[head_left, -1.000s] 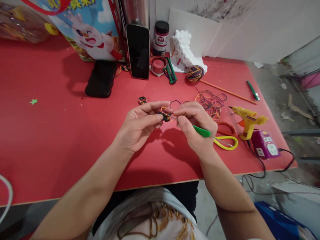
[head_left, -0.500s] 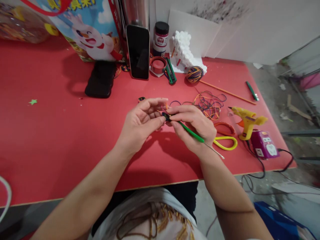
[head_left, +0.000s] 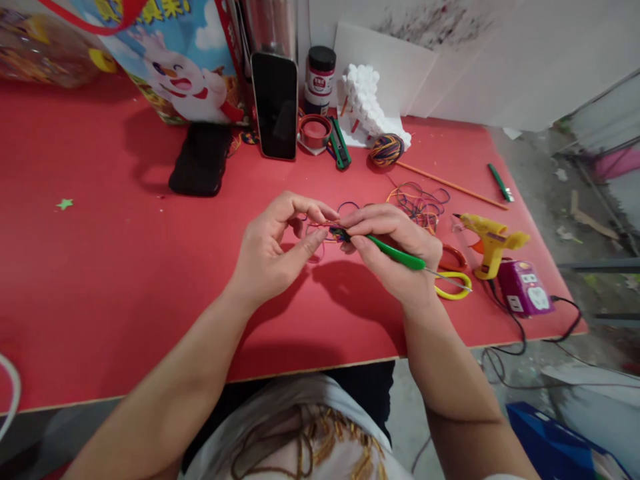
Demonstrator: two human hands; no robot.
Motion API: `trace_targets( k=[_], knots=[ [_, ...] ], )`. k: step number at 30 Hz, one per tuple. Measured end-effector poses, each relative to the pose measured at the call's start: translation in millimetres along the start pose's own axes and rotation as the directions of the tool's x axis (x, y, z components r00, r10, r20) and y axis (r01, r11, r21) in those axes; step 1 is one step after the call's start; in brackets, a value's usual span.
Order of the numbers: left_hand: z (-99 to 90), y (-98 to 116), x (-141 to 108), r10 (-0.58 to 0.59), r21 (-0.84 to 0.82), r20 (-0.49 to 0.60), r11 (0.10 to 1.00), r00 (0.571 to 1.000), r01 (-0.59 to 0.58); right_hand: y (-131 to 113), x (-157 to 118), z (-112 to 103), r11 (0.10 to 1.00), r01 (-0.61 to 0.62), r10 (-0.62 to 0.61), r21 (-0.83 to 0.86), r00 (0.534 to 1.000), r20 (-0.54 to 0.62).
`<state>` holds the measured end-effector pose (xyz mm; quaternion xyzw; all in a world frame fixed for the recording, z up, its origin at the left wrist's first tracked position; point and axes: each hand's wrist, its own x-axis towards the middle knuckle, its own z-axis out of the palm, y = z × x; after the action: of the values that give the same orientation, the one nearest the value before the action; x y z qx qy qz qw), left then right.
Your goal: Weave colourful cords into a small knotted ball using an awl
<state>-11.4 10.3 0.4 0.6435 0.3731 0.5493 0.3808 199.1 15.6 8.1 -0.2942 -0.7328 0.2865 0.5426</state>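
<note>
Over the red table, my right hand point(head_left: 393, 247) is closed round a crochet hook with a green handle point(head_left: 397, 253), whose thin metal end sticks out behind past the wrist. A small dark multicoloured piece of yarn work point(head_left: 340, 234) sits at the right fingertips, partly covered by them. My left hand point(head_left: 280, 243) is just left of it, thumb and fingers curled together on thin pink and orange yarn point(head_left: 320, 225). The fingers hide exactly how the strands are gripped. Beyond the right hand lies a loose tangle of the same yarn point(head_left: 417, 203).
A yarn ball point(head_left: 387, 149), an orange stick point(head_left: 453, 183) and a green cutter point(head_left: 340, 145) lie behind. Scissors with a yellow handle point(head_left: 456, 285), a yellow glue gun point(head_left: 490, 240) and a purple box point(head_left: 525, 287) are right. A phone point(head_left: 274, 107) stands at the back; a black case point(head_left: 200, 160) lies left.
My right hand has shifted slightly right with the hook and turned it flatter. The left fingers have curled inward from a more spread pose, and the yarn piece now sits at the right fingertips.
</note>
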Motion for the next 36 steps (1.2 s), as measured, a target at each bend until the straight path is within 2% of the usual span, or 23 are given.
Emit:
trace_targets(
  k=[4,10,15,18,21,24,27,33,36],
  knots=[
    [1.4,-1.8,-2.2,0.045,0.101,-0.022,0.994,0.999,-0.042,-3.9,1.5,-0.1,0.999,-0.02,0.02,-0.043,1.0,-0.016],
    [5.8,-0.9,-2.2,0.092,0.174,-0.12,0.982,0.989,-0.07,-9.4,2.6,4.6,0.986,0.08,-0.078,-0.147,0.997,0.021],
    [10.0,0.6,-3.4,0.142,0.205,-0.126,0.972,0.982,-0.114,-6.9,0.1,5.7,0.987,0.052,-0.05,-0.152,0.999,0.016],
    [13.2,0.4,-3.3,0.027,0.064,-0.136,0.998,0.99,-0.019,-6.7,0.1,5.3,0.985,0.067,-0.062,-0.161,0.997,0.036],
    [16.4,-2.3,-2.5,-0.109,-0.122,-0.175,0.989,0.979,0.089,-6.6,0.6,5.7,0.982,0.092,-0.084,-0.163,0.995,0.056],
    [18.1,-4.8,-2.1,-0.258,-0.313,-0.146,0.928,0.955,0.203,-6.3,-0.3,7.4,0.987,0.063,-0.059,-0.15,0.998,0.028],
    [18.6,-3.9,-1.9,-0.374,-0.43,-0.09,0.851,0.923,0.303,-6.5,-2.3,9.4,0.994,-0.001,0.0,-0.113,1.0,-0.007],
    [20.5,2.5,-0.7,-0.454,-0.55,-0.047,0.755,0.889,0.357,-7.7,-4.2,12.7,0.995,0.031,-0.035,-0.09,0.999,-0.04],
    [22.5,3.2,-2.0,-0.441,-0.551,-0.062,0.763,0.896,0.338,-7.2,-3.7,13.9,0.993,0.047,-0.053,-0.108,0.997,-0.056]
  ],
)
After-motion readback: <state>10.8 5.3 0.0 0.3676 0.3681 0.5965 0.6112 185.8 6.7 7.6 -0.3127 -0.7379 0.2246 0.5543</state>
